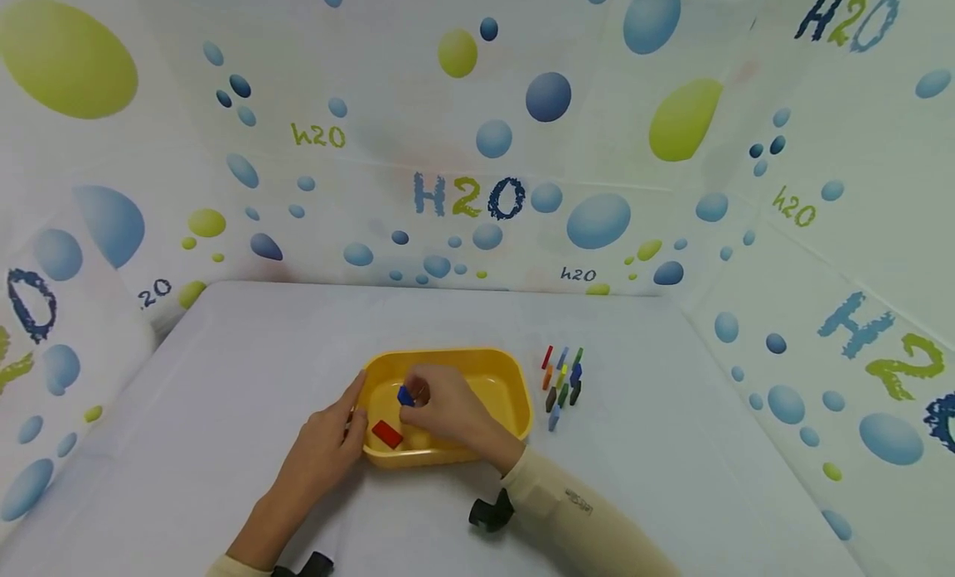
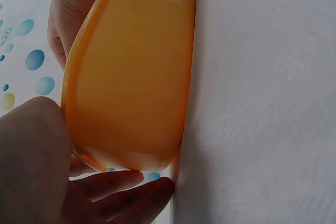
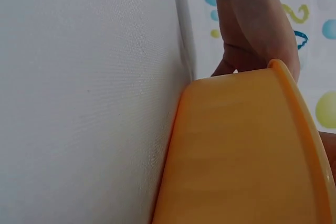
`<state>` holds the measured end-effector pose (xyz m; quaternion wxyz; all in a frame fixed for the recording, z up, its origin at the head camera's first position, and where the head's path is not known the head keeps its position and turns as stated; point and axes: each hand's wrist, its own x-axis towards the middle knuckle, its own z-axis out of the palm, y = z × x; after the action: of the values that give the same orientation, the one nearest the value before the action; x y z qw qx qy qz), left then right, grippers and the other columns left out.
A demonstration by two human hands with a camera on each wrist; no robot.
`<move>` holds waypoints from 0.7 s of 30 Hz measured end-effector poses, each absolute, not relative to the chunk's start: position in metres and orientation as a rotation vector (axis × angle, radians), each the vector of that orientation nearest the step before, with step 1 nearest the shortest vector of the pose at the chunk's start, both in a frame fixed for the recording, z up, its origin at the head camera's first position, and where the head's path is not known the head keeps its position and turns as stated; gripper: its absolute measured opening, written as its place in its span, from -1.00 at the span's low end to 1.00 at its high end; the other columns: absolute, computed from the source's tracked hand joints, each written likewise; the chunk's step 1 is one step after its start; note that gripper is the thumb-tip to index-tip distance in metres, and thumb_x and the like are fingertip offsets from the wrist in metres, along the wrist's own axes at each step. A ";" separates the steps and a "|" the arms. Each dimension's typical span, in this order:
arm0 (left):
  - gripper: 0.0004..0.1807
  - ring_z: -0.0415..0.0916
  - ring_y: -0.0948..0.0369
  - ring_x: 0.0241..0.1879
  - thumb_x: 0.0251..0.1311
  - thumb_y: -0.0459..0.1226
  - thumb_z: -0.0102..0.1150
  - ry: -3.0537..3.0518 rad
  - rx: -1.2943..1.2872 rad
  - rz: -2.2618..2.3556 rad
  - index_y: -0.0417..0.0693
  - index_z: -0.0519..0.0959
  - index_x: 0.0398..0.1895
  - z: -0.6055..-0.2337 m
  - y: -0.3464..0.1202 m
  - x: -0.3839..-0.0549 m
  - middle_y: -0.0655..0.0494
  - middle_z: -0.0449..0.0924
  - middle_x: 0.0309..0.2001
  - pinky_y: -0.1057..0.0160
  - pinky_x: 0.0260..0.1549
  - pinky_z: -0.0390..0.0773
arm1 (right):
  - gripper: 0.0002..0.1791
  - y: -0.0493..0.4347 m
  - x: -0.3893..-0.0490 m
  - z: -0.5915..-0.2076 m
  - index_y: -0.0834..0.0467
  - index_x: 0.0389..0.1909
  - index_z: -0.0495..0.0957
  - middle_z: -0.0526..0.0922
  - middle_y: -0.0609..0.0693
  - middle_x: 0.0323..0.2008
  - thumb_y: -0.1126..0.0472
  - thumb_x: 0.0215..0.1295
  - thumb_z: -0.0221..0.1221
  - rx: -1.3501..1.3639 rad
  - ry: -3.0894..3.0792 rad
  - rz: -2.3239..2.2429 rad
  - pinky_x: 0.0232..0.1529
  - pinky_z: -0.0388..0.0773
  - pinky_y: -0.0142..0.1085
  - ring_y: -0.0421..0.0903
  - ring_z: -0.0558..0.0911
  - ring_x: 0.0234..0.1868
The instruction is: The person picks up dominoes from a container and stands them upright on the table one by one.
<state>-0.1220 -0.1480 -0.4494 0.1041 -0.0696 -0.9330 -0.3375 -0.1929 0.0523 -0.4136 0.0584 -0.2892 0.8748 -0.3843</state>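
Note:
A yellow plastic tray sits on the table. My left hand rests against its left end, with straight fingers along the outer wall and the thumb by the rim; in the left wrist view the fingers touch the tray wall. Over the tray's inside, my right hand pinches a small blue domino-like block between thumb and fingertips. A flat red block lies on the tray floor near the front left corner. In the right wrist view the tray wall hides the right fingers and the block.
Right of the tray, several thin coloured blocks stand in short rows on the white cloth. A patterned sheet rises behind the table and at both sides. Black wrist-camera mounts hang close over the table's near part.

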 end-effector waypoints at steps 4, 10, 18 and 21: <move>-0.38 0.32 0.24 -0.52 0.51 -0.30 -0.03 -2.748 -0.199 -1.005 -0.23 0.24 0.59 -0.450 -0.149 -0.122 0.08 0.52 -0.40 0.24 -0.45 0.47 | -0.80 0.059 -0.191 -0.413 0.11 -0.23 0.63 0.66 -0.20 -0.35 0.27 0.20 0.46 -0.895 2.619 -1.229 -0.27 0.58 -0.45 -0.29 0.58 -0.35; -0.38 0.34 0.24 -0.51 0.50 -0.31 -0.03 -2.740 -0.190 -0.999 -0.23 0.24 0.59 -0.452 -0.149 -0.122 0.05 0.56 -0.37 0.23 -0.44 0.48 | -0.84 0.073 -0.186 -0.411 0.09 -0.26 0.63 0.65 -0.21 -0.36 0.30 0.19 0.42 -0.915 2.611 -1.317 -0.29 0.61 -0.41 -0.27 0.59 -0.36; -0.38 0.51 0.12 -0.28 0.51 -0.31 -0.05 -2.721 -0.212 -1.008 -0.22 0.23 0.60 -0.452 -0.149 -0.124 -0.25 0.61 0.19 0.03 -0.17 0.65 | -0.83 0.093 -0.181 -0.403 0.09 -0.21 0.64 0.64 -0.18 -0.32 0.30 0.21 0.40 -0.905 2.690 -1.348 -0.23 0.63 -0.36 -0.22 0.59 -0.34; -0.38 0.51 0.13 -0.28 0.51 -0.30 -0.05 -2.722 -0.203 -1.001 -0.22 0.23 0.60 -0.451 -0.149 -0.124 -0.25 0.60 0.20 0.02 -0.15 0.65 | -0.83 0.098 -0.181 -0.401 0.15 -0.18 0.64 0.63 -0.15 -0.29 0.31 0.23 0.38 -0.910 2.688 -1.366 -0.20 0.63 -0.35 -0.19 0.59 -0.32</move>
<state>-0.1241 -0.1491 -0.4510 0.1170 -0.0695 -0.9298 -0.3419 -0.1805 0.0982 -0.4008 -0.0039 -0.2890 0.8534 -0.4339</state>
